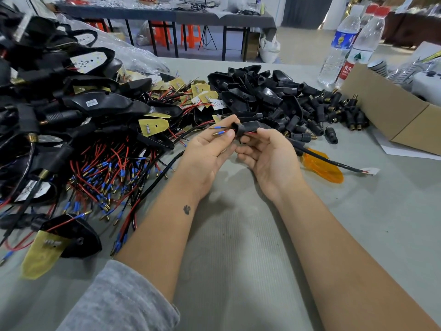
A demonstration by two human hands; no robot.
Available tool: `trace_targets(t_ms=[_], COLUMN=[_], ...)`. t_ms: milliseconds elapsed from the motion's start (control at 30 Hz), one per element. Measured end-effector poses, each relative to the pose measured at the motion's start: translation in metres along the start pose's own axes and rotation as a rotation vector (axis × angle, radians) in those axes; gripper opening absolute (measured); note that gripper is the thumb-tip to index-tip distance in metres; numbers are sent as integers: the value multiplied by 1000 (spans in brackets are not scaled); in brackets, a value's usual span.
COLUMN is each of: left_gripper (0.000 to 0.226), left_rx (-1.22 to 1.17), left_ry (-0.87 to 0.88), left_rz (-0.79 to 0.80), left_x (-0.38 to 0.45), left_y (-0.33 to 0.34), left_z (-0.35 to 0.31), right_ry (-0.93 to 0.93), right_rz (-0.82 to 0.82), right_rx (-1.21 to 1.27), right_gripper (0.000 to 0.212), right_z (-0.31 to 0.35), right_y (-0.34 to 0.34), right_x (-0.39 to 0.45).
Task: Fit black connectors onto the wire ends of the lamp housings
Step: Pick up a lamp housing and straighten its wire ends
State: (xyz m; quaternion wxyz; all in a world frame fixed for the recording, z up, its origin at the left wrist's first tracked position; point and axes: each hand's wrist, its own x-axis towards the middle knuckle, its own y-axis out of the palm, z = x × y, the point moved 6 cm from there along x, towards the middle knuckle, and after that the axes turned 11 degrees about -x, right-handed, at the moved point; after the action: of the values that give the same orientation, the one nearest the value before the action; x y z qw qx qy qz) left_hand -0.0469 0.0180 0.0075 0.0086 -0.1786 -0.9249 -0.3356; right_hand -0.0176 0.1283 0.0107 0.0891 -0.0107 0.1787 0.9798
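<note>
Heaps of housings (71,96) and connectors (329,111) crowd the table (238,247). Right hand (269,158) grips one housing (253,127); left hand (210,146) pinches its wires (220,130) over mid-table. Loose pinch, and the tips could slip or cross.

Left hand (210,149): palm up, raised above the table, thumb and forefinger pinched together at the fingertips (230,133), remaining fingers loosely curled; forearm bare, a small dark mark at the wrist, a grey sleeve pushed back to the elbow. Right hand (267,156): palm up, just beside the left, fingers curled inward in a grip, thumb on top; forearm bare, reaching in from the lower right.
</note>
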Motion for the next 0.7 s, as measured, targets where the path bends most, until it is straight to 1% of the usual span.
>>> trace_targets(t_ms=[67, 200, 267, 433, 567, 633, 700], left_gripper=[29, 28, 27, 25, 27, 27, 25], left_rx=[45, 58, 120, 223, 159, 107, 59], left_ry=[7, 15, 20, 104, 104, 85, 64], left_rz=[12, 58, 50, -60, -195, -220, -218], left_x=[0, -1, -1, -4, -3, -2, -1], left_y=[0, 6, 8, 5, -8, -12, -13], left_z=[0, 0, 0, -4, -10, -10, -8], right_ry=[2, 5, 3, 7, -10, -39, -66], right_rz=[11, 54, 53, 58, -9, -50, -72], right_rx=[3, -6, -24, -51, 52, 52, -5], right_gripper=[24, 23, 22, 23, 22, 19, 18], right_z=[0, -1, -2, -3, -1, 0, 0], right_y=[0, 1, 1, 1, -7, -10, -10], right_x=[0, -1, 0, 0, 1, 2, 3])
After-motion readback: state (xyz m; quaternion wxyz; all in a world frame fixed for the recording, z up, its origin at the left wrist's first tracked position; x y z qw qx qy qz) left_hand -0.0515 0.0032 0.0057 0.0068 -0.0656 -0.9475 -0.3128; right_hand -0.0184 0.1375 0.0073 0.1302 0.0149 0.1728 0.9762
